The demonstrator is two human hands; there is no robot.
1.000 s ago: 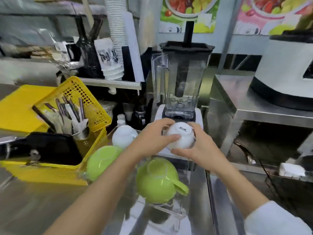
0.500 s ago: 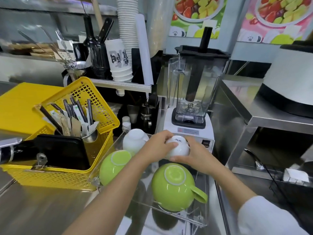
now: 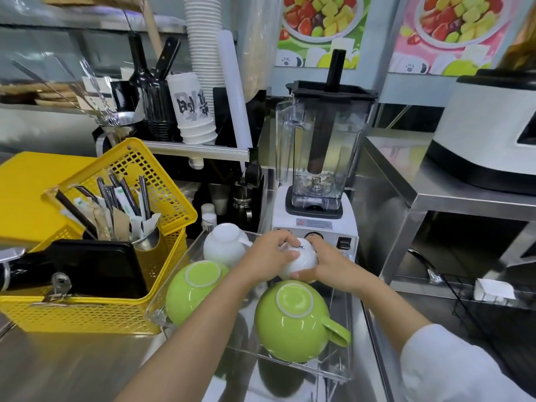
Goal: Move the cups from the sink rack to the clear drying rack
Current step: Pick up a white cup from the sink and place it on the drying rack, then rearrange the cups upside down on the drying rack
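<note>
A small white cup [image 3: 300, 261] is upside down between both hands at the far right of the clear drying rack [image 3: 333, 369]. My left hand [image 3: 268, 261] grips its left side and my right hand [image 3: 326, 264] cups its right and lower side. Three more cups rest upside down in the rack: a white one [image 3: 224, 245] at the far left, a green one [image 3: 194, 288] at the near left, and a green one with its handle to the right [image 3: 293, 320] at the near right. The sink rack [image 3: 475, 303] is dark wire at the right.
A yellow basket [image 3: 87, 314] with cutlery and a black tray stands just left of the clear rack. A blender [image 3: 317, 175] is right behind the hands. A raised steel shelf with a white machine [image 3: 490, 126] is at the right. Paper cups [image 3: 193, 111] stand on a back shelf.
Both hands have lowered the white cup toward the far right of the clear rack, just behind the handled green cup. The view has tilted and moved back a little.
</note>
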